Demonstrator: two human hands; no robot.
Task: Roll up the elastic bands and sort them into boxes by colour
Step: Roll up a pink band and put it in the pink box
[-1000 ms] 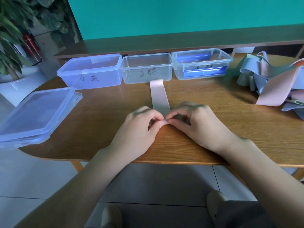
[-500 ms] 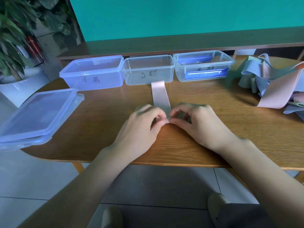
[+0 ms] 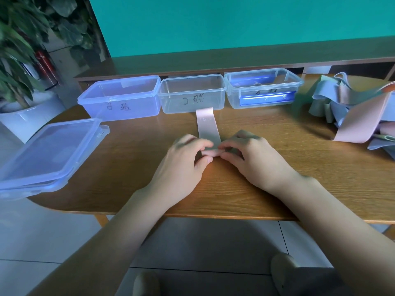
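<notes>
A pink elastic band (image 3: 207, 127) lies flat on the wooden table (image 3: 128, 167), stretching from my hands toward the middle box. Its near end is a small roll, pinched by my left hand (image 3: 183, 159) on the left and my right hand (image 3: 252, 157) on the right. Three open plastic boxes stand in a row at the back: a bluish left box (image 3: 121, 99), a clear middle box (image 3: 192, 95), and a right box (image 3: 263, 88) with a blue band inside. A heap of loose pink, blue and green bands (image 3: 352, 112) lies at the right.
Stacked box lids (image 3: 47, 154) overhang the table's left edge. A potted plant (image 3: 19, 60) stands on the floor to the left. A low shelf runs behind the boxes. The table's front edge is close under my wrists.
The rolled end has moved a little farther up the pink band, and the flat part toward the middle box has grown shorter. Both hands moved forward with it.
</notes>
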